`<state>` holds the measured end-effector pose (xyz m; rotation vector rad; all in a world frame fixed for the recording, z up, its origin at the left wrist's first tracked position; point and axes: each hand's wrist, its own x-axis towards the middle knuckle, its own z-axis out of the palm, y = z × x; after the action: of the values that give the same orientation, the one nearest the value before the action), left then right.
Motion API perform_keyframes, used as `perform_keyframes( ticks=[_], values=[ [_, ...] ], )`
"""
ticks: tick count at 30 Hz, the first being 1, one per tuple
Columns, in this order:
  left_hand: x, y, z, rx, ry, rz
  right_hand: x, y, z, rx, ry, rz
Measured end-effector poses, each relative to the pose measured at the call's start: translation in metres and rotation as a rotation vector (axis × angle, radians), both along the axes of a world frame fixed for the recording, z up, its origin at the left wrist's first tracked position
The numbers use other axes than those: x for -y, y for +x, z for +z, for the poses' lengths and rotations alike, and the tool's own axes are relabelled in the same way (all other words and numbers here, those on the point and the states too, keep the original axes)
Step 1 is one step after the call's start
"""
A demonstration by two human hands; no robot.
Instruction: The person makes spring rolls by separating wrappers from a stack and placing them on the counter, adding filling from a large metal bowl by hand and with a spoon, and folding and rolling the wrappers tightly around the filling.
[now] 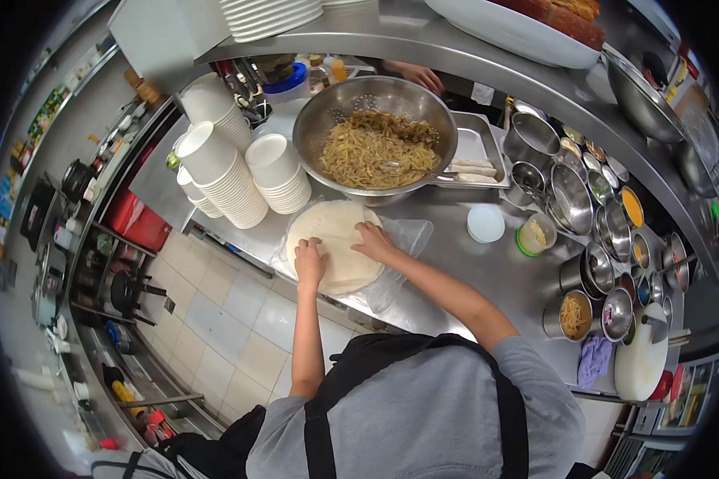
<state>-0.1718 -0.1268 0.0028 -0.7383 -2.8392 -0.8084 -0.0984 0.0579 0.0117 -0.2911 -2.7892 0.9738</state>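
A round pale sheet of dough (335,271) lies on a clear plastic bag (403,247) at the front edge of the steel counter. My left hand (310,262) rests on the left part of the dough, fingers apart and slightly bent. On its upper right part, my right hand (371,241) touches the surface with spread fingertips. Neither hand visibly grips anything; whether a fingertip lifts a thin layer, I cannot tell. Just behind the dough stands a large steel bowl (303,136) of shredded filling (375,152), with a spoon (411,170) lying in it.
Stacked white paper tubs (228,188) stand left of the bowl. To its right is a metal tray (495,148) with pale rolls (471,169). A white lid (485,223), a green-rimmed tub (531,237) and several steel bowls (571,199) are farther right. Another person's hand (419,76) shows behind the bowl.
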Motion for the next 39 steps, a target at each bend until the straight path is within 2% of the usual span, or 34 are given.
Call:
perform_keyframes(
  ticks=[2,5,8,11,14,17,18,21,23,25,27,30,33,34,39],
  values=[
    [0.001,-0.01,-0.013,-0.064,0.048,0.063,0.007,-0.003,-0.015,0.001,0.154,-0.065],
    [0.011,-0.024,-0.011,-0.084,0.017,0.058,0.004,-0.01,-0.022,0.047,0.076,0.062],
    [0.02,-0.038,-0.013,-0.026,-0.017,0.013,0.005,-0.004,-0.003,-0.015,-0.179,-0.012],
    [0.02,-0.043,-0.021,-0.003,0.008,-0.01,0.004,-0.007,-0.019,-0.252,-0.244,-0.17],
    [0.016,-0.039,-0.017,-0.023,-0.028,-0.013,0.001,-0.017,-0.039,-0.224,-0.196,-0.253],
    [0.017,-0.038,-0.008,-0.003,-0.133,-0.04,-0.003,-0.025,-0.035,-0.068,-0.076,-0.123],
    [0.017,-0.041,-0.007,0.013,-0.172,-0.054,-0.003,-0.029,-0.032,-0.125,-0.113,-0.08],
    [0.015,-0.049,-0.007,0.039,0.093,-0.098,0.009,-0.037,-0.033,-0.309,-0.256,0.097],
    [0.021,-0.075,-0.043,0.108,0.272,-0.11,0.017,-0.034,-0.02,-0.384,-0.323,0.268],
    [0.026,-0.08,-0.042,0.342,0.438,-0.109,0.03,-0.019,0.016,-0.415,-0.381,0.412],
    [0.033,-0.071,-0.019,0.634,0.729,-0.125,0.035,-0.005,0.041,-0.454,-0.488,0.496],
    [0.052,-0.064,0.01,0.93,0.929,-0.36,0.039,0.01,0.07,-0.46,-0.613,0.539],
    [0.068,-0.061,0.015,0.954,0.95,-0.368,0.034,0.021,0.079,-0.429,-0.753,0.494],
    [0.071,-0.061,0.014,0.92,0.948,-0.395,0.031,0.024,0.079,-0.414,-0.87,0.485],
    [0.059,-0.034,0.037,1.092,0.948,-0.459,0.024,0.029,0.069,-0.389,-1.362,0.368]
  ],
)
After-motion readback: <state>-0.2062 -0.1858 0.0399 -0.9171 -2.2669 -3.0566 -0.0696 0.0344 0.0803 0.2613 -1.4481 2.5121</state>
